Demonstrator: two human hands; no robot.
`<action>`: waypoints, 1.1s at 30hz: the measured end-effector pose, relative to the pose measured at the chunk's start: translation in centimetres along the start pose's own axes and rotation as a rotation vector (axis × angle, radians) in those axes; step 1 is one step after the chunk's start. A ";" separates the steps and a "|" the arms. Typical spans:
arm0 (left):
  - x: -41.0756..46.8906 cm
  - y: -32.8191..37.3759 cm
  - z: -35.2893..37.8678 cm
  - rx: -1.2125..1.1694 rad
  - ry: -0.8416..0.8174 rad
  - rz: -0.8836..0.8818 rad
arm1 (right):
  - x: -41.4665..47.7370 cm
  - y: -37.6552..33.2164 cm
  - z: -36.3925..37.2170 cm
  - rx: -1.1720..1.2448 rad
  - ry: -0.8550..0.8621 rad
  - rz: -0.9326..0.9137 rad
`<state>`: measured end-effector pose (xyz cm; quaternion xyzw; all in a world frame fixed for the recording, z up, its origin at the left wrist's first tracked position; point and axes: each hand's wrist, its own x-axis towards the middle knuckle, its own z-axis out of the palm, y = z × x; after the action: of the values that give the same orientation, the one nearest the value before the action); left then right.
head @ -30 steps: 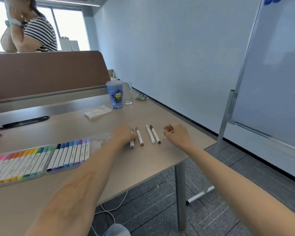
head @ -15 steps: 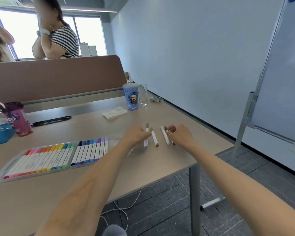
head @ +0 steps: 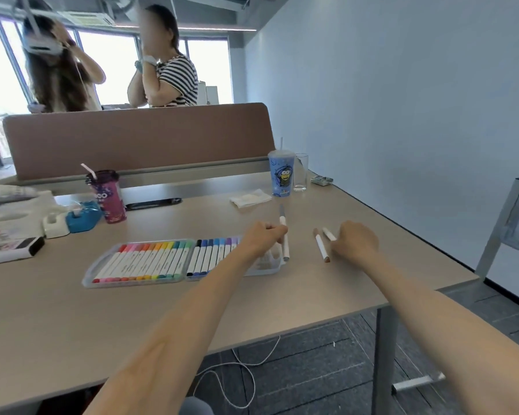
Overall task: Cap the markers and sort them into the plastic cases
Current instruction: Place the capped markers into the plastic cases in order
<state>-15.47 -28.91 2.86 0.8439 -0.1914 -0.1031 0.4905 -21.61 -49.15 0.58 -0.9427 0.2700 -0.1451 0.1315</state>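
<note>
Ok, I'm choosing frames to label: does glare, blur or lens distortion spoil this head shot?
Head view: the windows are blown out white, and the wide lens stretches the forearms toward the bottom edge, yet the markers in the cases read sharp enough to tell colours.

I count two cases point(head: 87, 278) point(head: 270, 266), three loose markers point(head: 284, 235) point(head: 321, 250) point(head: 329, 235), two straw cups point(head: 111, 199) point(head: 282, 178), one glass point(head: 300, 172), one napkin point(head: 249, 198), two tape dispensers point(head: 54, 224) point(head: 81, 218) and two people point(head: 60, 76) point(head: 174, 76). From here I can't reliably count the cased ones.
</note>
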 end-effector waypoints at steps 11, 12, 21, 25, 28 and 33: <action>2.0 -2.1 -4.7 0.244 0.060 -0.118 | -1.6 -5.1 -0.7 0.658 -0.204 0.079; 2.1 -2.2 -4.6 0.298 0.049 -0.131 | -1.9 -5.3 -0.7 0.684 -0.243 0.077; 3.2 -3.7 -3.0 0.500 0.036 -0.144 | -3.8 -6.0 -1.1 0.719 -0.354 0.053; 3.8 -4.1 -3.0 0.468 0.032 -0.167 | -4.1 -6.6 -1.2 0.740 -0.364 -0.007; 4.0 -3.9 -3.3 0.445 0.037 -0.172 | -3.9 -7.3 -0.9 0.750 -0.372 -0.041; 3.5 -4.5 -3.2 0.420 0.031 -0.197 | -3.3 -8.0 -0.1 0.747 -0.344 -0.052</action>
<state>-10.15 -25.84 0.61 0.9436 -0.1176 -0.0953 0.2946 -20.62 -40.83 2.62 -0.8470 0.1491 -0.0767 0.5044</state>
